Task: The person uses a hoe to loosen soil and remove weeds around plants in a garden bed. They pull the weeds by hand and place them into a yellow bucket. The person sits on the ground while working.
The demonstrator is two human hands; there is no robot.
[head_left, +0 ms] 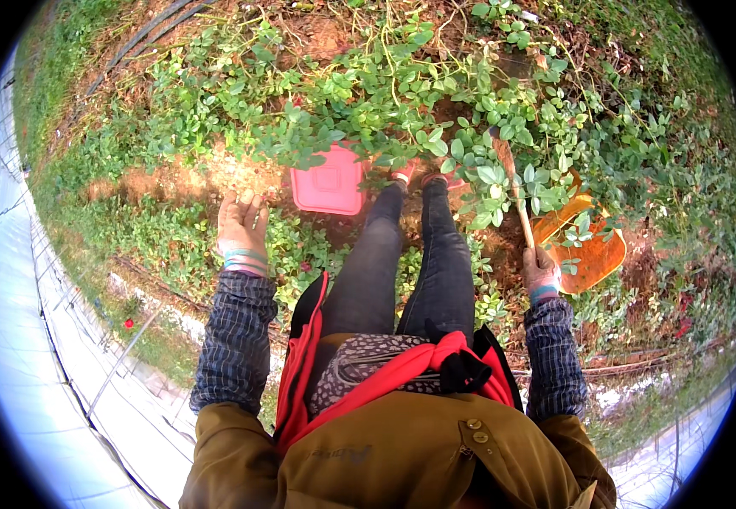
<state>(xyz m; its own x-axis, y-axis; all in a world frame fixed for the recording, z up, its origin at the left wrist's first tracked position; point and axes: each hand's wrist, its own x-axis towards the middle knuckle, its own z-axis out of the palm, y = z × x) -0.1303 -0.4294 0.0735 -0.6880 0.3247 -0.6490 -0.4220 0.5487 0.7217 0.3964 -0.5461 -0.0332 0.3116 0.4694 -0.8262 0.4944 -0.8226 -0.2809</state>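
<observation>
Landmark: pink plastic square (327,185). Leafy plants (512,110) run beyond it and to both sides. Orange container (599,261) is right of it, past the legs. Wooden-handled tool (522,210) also right of it, between legs and container; far end partly behind leaves. Right hand (541,270), right and nearer the body, closed round the handle. Left hand (242,227), left and slightly nearer: open, fingers loosely bent, empty.
</observation>
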